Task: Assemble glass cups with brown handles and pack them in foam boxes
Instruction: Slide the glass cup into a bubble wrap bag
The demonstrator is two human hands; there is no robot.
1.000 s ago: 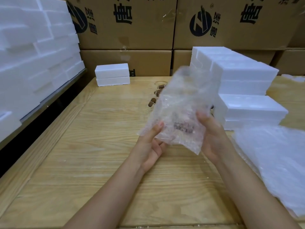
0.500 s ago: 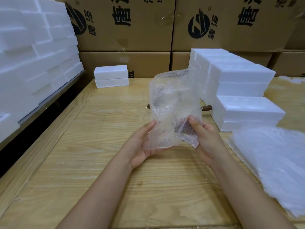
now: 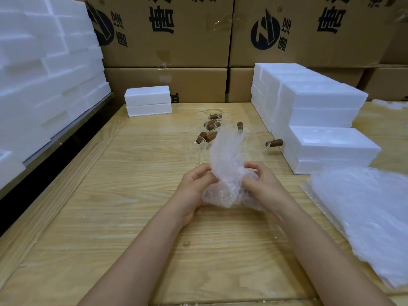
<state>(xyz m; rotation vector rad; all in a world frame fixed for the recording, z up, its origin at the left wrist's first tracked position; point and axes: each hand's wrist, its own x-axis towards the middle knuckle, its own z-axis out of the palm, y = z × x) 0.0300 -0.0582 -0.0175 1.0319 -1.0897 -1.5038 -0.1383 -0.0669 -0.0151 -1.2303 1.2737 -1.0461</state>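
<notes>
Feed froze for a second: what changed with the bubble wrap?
The left hand and right hand brought the bubble wrap down toward the table and bunched it, both still gripping it. Foam boxes, cups and wrap pile stayed put.

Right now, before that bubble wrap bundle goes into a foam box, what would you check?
1. Grip: left hand and right hand both hold the bubble wrap: ok.
2. Cup fully covered inside: cannot tell, the wrap hides it.
3. Open box beside the hands: not ok, the nearest foam boxes look closed.
4. Loose cups lie apart from the hands: ok.
5. Spare wrap sheets on the table: ok.
</notes>
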